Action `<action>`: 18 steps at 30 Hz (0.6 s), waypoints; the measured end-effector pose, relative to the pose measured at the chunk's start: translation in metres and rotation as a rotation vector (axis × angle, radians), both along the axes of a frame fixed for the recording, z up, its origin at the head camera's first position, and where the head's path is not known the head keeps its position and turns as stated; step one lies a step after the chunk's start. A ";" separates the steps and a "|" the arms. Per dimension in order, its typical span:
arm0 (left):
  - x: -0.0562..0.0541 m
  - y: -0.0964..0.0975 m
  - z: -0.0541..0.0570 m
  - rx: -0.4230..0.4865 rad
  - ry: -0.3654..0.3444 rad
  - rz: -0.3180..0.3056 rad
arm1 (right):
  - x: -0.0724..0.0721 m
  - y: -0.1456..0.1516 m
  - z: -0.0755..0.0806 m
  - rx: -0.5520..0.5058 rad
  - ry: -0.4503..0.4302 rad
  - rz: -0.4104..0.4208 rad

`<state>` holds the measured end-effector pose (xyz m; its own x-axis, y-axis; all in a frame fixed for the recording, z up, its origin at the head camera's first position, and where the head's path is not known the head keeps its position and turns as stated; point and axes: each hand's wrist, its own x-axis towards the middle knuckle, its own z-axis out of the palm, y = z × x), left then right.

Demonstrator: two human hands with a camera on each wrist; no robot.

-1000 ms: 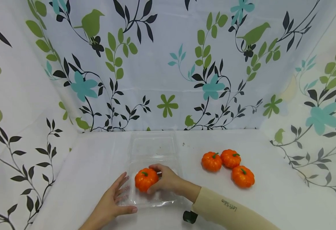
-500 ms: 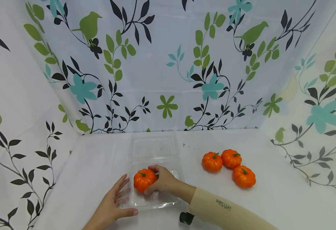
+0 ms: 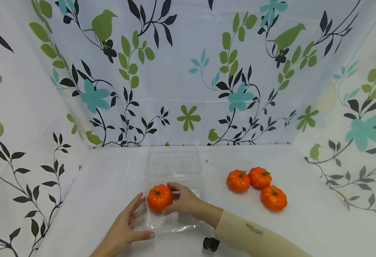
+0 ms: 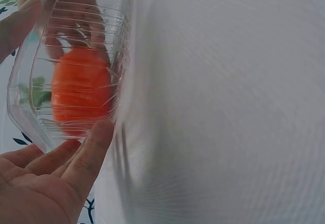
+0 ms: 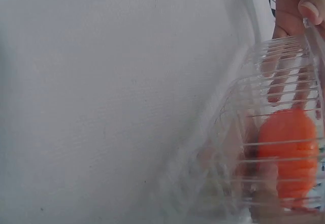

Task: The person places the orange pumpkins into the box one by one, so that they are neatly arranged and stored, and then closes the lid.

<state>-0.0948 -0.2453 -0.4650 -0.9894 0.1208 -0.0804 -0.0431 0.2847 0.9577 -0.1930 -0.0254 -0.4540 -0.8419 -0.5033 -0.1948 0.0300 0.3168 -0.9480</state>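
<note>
A small orange toy pumpkin (image 3: pixel 159 198) with a green stem is in the base of a clear plastic clamshell container (image 3: pixel 172 226), whose lid (image 3: pixel 173 164) lies folded back flat. My right hand (image 3: pixel 185 202) pinches the pumpkin from its right side, thumb in front and fingers behind. My left hand (image 3: pixel 125 225) is spread at the container's near left corner. In the left wrist view its fingers (image 4: pixel 91 158) touch the clear wall and the thumb is by the rim. Through the ribbed wall the right wrist view shows the pumpkin (image 5: pixel 289 145); whether it touches the base is unclear.
Three more toy pumpkins stand on the white table (image 3: pixel 226 221) to the right: a left one (image 3: pixel 238 181), a back one (image 3: pixel 260 177) and a front one (image 3: pixel 273 198). A leaf-patterned curtain (image 3: pixel 165 82) closes off the back and sides. A black object (image 3: pixel 211 244) sits under my right sleeve.
Held by my right hand, the pumpkin has shifted slightly left within the container. My left hand has stayed at the same corner. The other pumpkins have not moved on the table.
</note>
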 end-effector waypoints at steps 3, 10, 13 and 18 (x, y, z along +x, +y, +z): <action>0.000 0.000 0.000 0.007 0.010 -0.001 | 0.001 0.003 0.001 -0.039 -0.022 0.004; 0.000 0.000 0.000 0.024 0.000 0.004 | 0.005 0.014 0.003 -0.115 -0.083 -0.033; -0.001 0.000 0.001 0.021 -0.017 0.010 | 0.007 0.020 0.007 -0.140 -0.128 -0.086; -0.001 0.001 0.004 0.009 -0.042 0.026 | 0.008 0.026 0.011 -0.174 -0.204 -0.112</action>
